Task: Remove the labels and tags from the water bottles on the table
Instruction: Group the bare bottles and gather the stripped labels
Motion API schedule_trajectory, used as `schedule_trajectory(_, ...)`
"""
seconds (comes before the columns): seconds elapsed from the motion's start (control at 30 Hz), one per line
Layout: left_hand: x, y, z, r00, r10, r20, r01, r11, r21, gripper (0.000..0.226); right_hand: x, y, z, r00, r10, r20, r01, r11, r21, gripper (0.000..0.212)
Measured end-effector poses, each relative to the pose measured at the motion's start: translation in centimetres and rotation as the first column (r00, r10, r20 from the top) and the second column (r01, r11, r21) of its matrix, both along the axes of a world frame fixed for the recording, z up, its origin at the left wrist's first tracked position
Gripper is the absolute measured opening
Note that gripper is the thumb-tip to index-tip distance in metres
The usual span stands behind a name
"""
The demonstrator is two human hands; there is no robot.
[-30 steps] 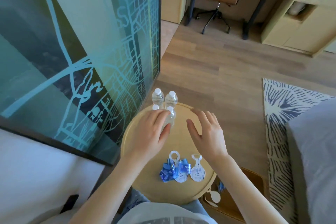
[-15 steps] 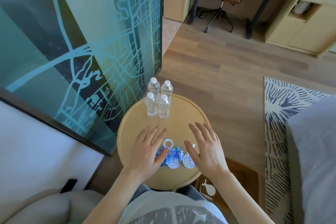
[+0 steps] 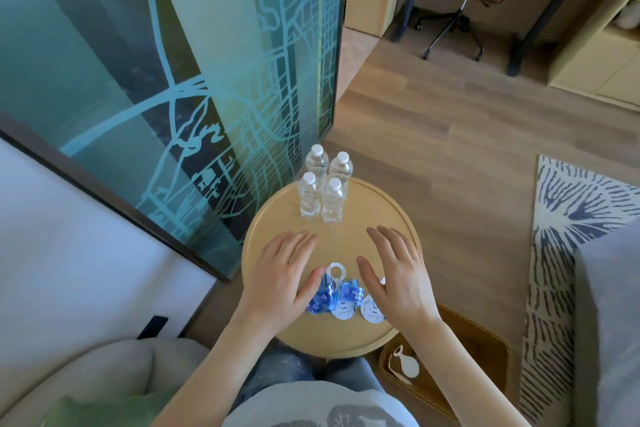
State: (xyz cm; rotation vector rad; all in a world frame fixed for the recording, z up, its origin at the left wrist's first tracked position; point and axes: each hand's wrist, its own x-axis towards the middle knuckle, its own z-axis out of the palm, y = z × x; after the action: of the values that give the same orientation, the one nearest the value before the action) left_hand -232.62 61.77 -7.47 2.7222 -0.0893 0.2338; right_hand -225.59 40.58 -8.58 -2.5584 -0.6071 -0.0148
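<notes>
Four water bottles (image 3: 322,187) stand upright in a tight cluster at the far edge of the round table (image 3: 398,215), touching or nearly so; all appear clear, white-capped and bare of labels, though the far sides are hidden. The stripped material lies at the near side of the table: a heap of crumpled blue labels (image 3: 334,296) and white neck tags (image 3: 372,314) with ring holes; one further tag (image 3: 405,364) rests in a brown tray (image 3: 485,354) on the floor beside the table.

Handling, as judged: the bottles look full and sealed, so moderately heavy for their size; the thin plastic wall would give under pressure and the bare surface may be slippery; best taken round the middle of the body or at the cap and neck. The labels are light, soft film, easily scattered; they would be best gathered as a bunch. The tags are stiffer card and would lift by the ring.

The left hand (image 3: 284,274) lies flat and spread, its grip released, thumb touching the blue heap; the right hand (image 3: 398,274) is likewise spread and grasps nothing, its palm over part of the tags.

Judgement: removal seems complete; only clearing the heap appears to be left.
</notes>
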Motion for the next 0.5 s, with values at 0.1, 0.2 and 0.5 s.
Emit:
schedule_trajectory(0.1,0.1,1.5,-0.3,1.000,0.008,-0.017,-0.008,1.000,-0.008,0.051,0.4,1.6,0.2,1.000,0.007,0.021,-0.007,1.000,0.001,0.057)
schedule_trajectory(0.2,0.4,2.9,-0.5,1.000,0.001,-0.019,-0.002,1.000,-0.027,0.051,0.7,3.3,0.4,1.000,0.001,0.003,-0.001,1.000,-0.019,0.059)
schedule_trajectory(0.5,2.1,7.2,0.0,0.998,-0.053,0.021,0.054,0.997,-0.052,0.049,1.6,6.6,1.2,0.999,-0.024,0.042,0.026,0.999,-0.036,0.056)
